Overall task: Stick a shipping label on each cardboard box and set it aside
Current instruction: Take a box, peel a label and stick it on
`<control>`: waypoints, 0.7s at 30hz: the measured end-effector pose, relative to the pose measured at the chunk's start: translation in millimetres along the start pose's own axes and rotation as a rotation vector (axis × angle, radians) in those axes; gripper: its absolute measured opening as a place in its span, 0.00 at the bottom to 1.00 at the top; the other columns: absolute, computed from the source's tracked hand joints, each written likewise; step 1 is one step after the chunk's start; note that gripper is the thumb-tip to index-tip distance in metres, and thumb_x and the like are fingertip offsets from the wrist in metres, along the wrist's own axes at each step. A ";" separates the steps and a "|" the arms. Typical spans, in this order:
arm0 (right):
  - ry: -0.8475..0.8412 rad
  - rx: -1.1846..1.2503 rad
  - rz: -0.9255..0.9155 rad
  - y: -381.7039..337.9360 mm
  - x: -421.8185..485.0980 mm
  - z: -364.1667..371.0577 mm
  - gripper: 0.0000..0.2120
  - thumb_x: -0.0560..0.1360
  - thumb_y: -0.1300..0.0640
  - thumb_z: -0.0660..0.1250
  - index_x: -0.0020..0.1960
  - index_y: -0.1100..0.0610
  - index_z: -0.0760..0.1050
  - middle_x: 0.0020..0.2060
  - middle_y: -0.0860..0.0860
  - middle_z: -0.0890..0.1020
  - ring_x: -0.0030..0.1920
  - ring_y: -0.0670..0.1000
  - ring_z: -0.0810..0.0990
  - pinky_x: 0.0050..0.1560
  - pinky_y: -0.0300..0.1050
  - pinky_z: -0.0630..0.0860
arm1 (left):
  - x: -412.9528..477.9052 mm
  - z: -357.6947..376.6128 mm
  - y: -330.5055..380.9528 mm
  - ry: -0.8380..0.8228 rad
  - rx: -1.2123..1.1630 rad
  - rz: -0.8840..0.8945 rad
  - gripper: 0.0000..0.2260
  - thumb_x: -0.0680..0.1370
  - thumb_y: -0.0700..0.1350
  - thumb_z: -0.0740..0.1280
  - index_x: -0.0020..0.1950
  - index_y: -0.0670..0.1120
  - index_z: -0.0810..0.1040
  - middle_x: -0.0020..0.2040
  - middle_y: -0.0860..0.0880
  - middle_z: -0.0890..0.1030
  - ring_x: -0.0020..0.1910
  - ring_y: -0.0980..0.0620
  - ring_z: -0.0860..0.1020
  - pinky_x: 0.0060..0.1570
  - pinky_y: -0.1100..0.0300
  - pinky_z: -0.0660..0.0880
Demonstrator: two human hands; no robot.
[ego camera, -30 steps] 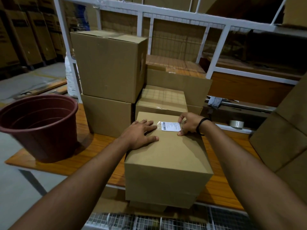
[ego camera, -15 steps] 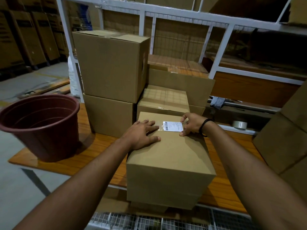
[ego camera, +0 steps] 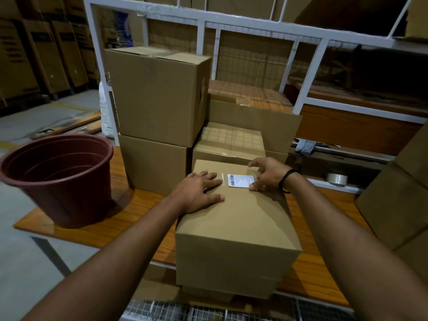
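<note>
"Since you've got the better angle, how many boxes are over there?"

"Five I'd swear to. One labelled box point(ego camera: 236, 228) stands at the near edge of the counter point(ego camera: 104, 228). Right behind it sits a second box point(ego camera: 231, 142), and behind that a wider third box point(ego camera: 254, 119). Behind it to the left two more are stacked, a big box point(ego camera: 157, 96) on top of a lower box point(ego camera: 155, 165). More cardboard point(ego camera: 393, 205) stands off to its right, but I can't count that lot."

"And labels?"

"One shipping label point(ego camera: 240, 180), white with a barcode, lying flat on top of the labelled box toward its far edge. Also one dark red bucket point(ego camera: 60, 177) on the counter well to the left of the box, and one roll of tape point(ego camera: 337, 178) beyond it to the right. One white rack point(ego camera: 308, 89) rises behind it."

"What are the hands doing?"

"Both arms reach out over the box. The left hand point(ego camera: 199, 193) lies palm down on its top, just left of the label, fingers point(ego camera: 208, 177) straight and fanned, holding nothing, resting on the cardboard. The right hand point(ego camera: 266, 173), with a black band point(ego camera: 287, 179) on the wrist, is arched at the label's right end. Its fingers are spread wide and bent, lifted clear of the box, gripping nothing. Only the thumb point(ego camera: 253, 187) comes down, its tip at the label's near right corner. Whether it touches the label or the cardboard beside it, I can't tell."
</note>
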State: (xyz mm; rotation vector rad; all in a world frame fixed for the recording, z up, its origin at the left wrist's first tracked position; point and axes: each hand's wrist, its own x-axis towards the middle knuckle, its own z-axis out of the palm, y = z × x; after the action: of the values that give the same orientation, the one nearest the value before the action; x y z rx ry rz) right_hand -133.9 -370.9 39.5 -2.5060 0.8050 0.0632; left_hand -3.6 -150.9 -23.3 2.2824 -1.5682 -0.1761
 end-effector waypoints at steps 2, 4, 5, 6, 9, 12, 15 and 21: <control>0.033 -0.145 -0.081 -5.1 -1.0 1.2 0.28 0.67 0.52 0.78 0.65 0.52 0.75 0.55 0.50 0.79 0.51 0.49 0.76 0.49 0.43 0.72 | -0.1 -0.3 0.9 -0.007 -0.004 -0.001 0.28 0.78 0.65 0.59 0.77 0.57 0.62 0.79 0.54 0.57 0.78 0.52 0.52 0.76 0.50 0.49; 0.041 -0.286 -0.124 -11.3 -2.4 2.8 0.22 0.70 0.50 0.75 0.63 0.54 0.78 0.57 0.51 0.80 0.55 0.51 0.76 0.54 0.46 0.75 | 0.0 -0.7 0.6 -0.011 -0.015 -0.009 0.28 0.78 0.64 0.59 0.77 0.57 0.62 0.79 0.54 0.57 0.78 0.52 0.52 0.76 0.49 0.48; 0.033 -0.321 -0.129 -13.8 -1.9 3.2 0.21 0.71 0.50 0.75 0.62 0.54 0.78 0.56 0.51 0.81 0.54 0.51 0.76 0.55 0.47 0.75 | -0.1 -0.7 0.2 -0.009 -0.026 -0.011 0.28 0.78 0.64 0.60 0.76 0.57 0.62 0.79 0.53 0.57 0.78 0.52 0.52 0.76 0.49 0.48; 0.021 -0.343 -0.124 -15.4 -1.5 2.9 0.21 0.71 0.50 0.75 0.62 0.52 0.78 0.56 0.51 0.80 0.53 0.51 0.76 0.56 0.48 0.76 | -0.3 -0.8 0.3 -0.004 -0.041 -0.011 0.29 0.78 0.65 0.60 0.76 0.57 0.62 0.79 0.53 0.57 0.78 0.52 0.52 0.76 0.49 0.48; -0.034 -0.376 -0.091 -17.9 2.3 0.5 0.24 0.70 0.48 0.75 0.63 0.49 0.74 0.57 0.49 0.78 0.54 0.50 0.75 0.56 0.50 0.76 | -3.0 -1.0 1.1 0.033 -0.113 -0.032 0.31 0.76 0.65 0.63 0.76 0.55 0.63 0.78 0.52 0.59 0.78 0.53 0.54 0.75 0.53 0.48; -0.109 -0.366 -0.083 -21.6 1.9 -3.4 0.24 0.70 0.49 0.75 0.63 0.50 0.72 0.57 0.49 0.77 0.53 0.50 0.75 0.55 0.47 0.76 | -6.3 0.2 2.6 0.064 -0.134 -0.070 0.35 0.74 0.65 0.66 0.77 0.53 0.62 0.78 0.52 0.61 0.77 0.55 0.56 0.74 0.56 0.48; -0.121 -0.396 -0.097 -22.2 -0.2 -11.1 0.22 0.69 0.50 0.75 0.59 0.53 0.75 0.54 0.51 0.79 0.52 0.52 0.78 0.53 0.50 0.78 | -7.5 -1.5 5.6 0.050 -0.101 -0.088 0.34 0.76 0.63 0.66 0.78 0.50 0.61 0.78 0.53 0.59 0.77 0.56 0.55 0.74 0.57 0.48; -0.085 -0.122 -0.144 4.9 -23.7 -31.3 0.10 0.69 0.56 0.76 0.49 0.51 0.79 0.47 0.50 0.81 0.49 0.50 0.78 0.48 0.46 0.77 | -7.9 -2.0 6.1 0.043 -0.110 -0.107 0.33 0.76 0.64 0.65 0.77 0.51 0.62 0.78 0.54 0.59 0.77 0.57 0.54 0.75 0.56 0.47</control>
State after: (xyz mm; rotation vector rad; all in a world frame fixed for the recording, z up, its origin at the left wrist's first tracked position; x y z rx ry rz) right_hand -159.4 -376.7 69.1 -2.6493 0.6010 0.1727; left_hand -11.3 -145.1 -20.1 2.2701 -1.3813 -0.2342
